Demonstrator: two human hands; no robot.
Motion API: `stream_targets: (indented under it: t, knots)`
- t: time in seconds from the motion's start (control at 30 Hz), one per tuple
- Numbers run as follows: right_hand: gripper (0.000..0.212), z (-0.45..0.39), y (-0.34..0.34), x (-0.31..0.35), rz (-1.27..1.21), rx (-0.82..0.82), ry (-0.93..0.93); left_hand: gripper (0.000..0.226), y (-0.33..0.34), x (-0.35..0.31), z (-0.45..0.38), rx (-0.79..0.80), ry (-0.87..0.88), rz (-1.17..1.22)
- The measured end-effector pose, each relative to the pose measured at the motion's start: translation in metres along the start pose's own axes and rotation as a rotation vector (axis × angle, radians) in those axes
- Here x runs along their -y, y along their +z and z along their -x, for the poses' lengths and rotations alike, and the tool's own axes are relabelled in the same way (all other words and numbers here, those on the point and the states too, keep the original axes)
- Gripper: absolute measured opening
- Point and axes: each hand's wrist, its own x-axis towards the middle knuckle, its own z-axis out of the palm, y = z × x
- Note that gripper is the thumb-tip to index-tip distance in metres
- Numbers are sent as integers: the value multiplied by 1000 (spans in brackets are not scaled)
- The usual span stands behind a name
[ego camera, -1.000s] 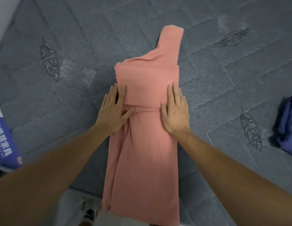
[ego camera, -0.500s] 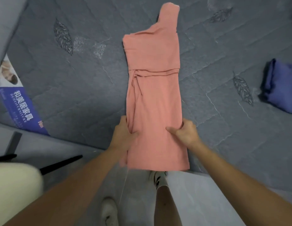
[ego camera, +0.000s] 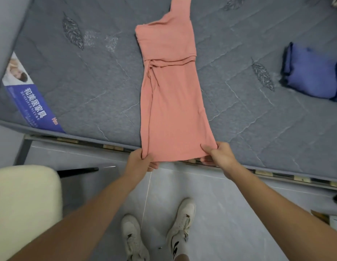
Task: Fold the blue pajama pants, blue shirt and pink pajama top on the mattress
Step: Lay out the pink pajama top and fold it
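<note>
**Two hands pinching the hem of the pink top at the mattress edge**

Both hands held the near hem of the pink pajama top (ego camera: pixel 173 102), which lay lengthwise on the grey quilted mattress (ego camera: pixel 88 87), folded into a narrow strip running away from the person. One sleeve end stuck out at the far end, up by the top of the frame. A bunched crease crossed the strip about a third of the way down from the far end.

The left hand (ego camera: pixel 140 161) gripped the near left corner, thumb on top of the fabric and fingers curled under it. The right hand (ego camera: pixel 218 155) gripped the near right corner the same way, thumb over the cloth, fingers tucked beneath. The hem sat right at the mattress edge, slightly over the bed frame slats (ego camera: pixel 111 146).

A folded blue garment (ego camera: pixel 310 74) rested on the mattress well to the right of the pink top, near the frame edge; could not tell whether pants or shirt. A blue printed label (ego camera: pixel 30 102) lay on the left part of the mattress. A cream cushioned seat (ego camera: pixel 24 204) stood at lower left on the tiled floor (ego camera: pixel 220 204). The person's white sneakers (ego camera: pixel 180 217) were on the tiles below the hands.
</note>
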Motion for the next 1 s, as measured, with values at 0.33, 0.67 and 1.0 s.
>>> stream_targets:
  t: [0.33,0.67,1.0]
  knots:
    - [24,-5,-2,60,-125,-29,-197,26,-11,-88,-33,-101,125,114]
    - [15,-81,11,180,-235,64,-129,4,-20,-174,-128,-225,-9,298]
    - [48,-163,39,227,132,-280,-349,69,-34,-197,-223,-371,149,-51]
